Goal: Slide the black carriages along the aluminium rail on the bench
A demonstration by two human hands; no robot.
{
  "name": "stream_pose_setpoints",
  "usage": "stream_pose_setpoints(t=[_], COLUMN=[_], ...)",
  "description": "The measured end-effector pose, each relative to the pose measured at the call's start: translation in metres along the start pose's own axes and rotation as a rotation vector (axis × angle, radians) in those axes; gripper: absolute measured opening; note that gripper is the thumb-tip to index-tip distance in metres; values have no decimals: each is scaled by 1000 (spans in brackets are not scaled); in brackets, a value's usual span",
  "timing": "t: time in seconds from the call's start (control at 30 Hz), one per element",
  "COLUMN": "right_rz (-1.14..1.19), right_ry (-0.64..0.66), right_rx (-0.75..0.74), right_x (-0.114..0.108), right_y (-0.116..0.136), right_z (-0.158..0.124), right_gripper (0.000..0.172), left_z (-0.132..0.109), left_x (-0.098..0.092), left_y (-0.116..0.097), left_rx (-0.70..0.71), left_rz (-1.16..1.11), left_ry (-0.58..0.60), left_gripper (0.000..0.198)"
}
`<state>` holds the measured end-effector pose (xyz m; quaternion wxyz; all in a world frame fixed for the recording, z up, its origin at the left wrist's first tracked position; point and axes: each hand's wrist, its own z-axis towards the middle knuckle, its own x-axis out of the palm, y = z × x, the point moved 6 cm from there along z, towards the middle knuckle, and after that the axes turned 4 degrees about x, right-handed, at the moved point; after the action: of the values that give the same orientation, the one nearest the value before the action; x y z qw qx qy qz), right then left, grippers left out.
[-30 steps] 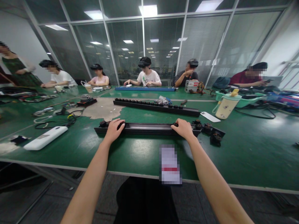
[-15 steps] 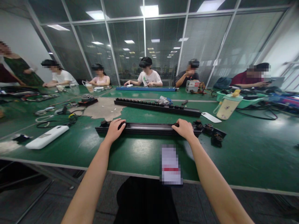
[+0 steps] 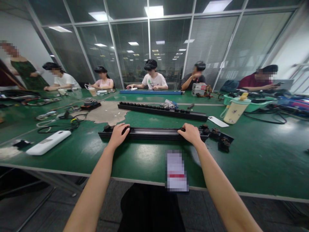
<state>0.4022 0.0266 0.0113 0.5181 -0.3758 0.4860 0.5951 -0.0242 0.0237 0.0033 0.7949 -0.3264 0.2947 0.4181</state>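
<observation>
A long black rail (image 3: 154, 133) lies across the green table (image 3: 253, 161) in front of me. My left hand (image 3: 118, 135) rests on its left end, fingers curled over the top edge. My right hand (image 3: 191, 133) grips the rail near its right end, fingers wrapped over it. Small black parts (image 3: 220, 139) lie loose just past the right end, and one black part (image 3: 107, 128) sits at the left end. A blurred white card (image 3: 176, 170) lies between my forearms near the table's front edge.
A second black rail (image 3: 164, 110) with several black knobs lies farther back. A white device (image 3: 48, 142) sits at the left, cables (image 3: 58, 124) behind it. A cream jug (image 3: 233, 110) and a white phone (image 3: 216, 121) stand at the right. Several people sit along the far side.
</observation>
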Motion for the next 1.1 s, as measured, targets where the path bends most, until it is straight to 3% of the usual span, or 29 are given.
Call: stream_pose_setpoints(t=[1.1], right_rz=[10], right_ry=[-2], right_rx=[8], right_x=[-1], right_y=[1], right_z=[-1], right_gripper=[29], left_z=[0], left_x=[-1], left_y=[-2], left_rx=[-14], left_rz=[-5], left_ry=[10], left_gripper=[51])
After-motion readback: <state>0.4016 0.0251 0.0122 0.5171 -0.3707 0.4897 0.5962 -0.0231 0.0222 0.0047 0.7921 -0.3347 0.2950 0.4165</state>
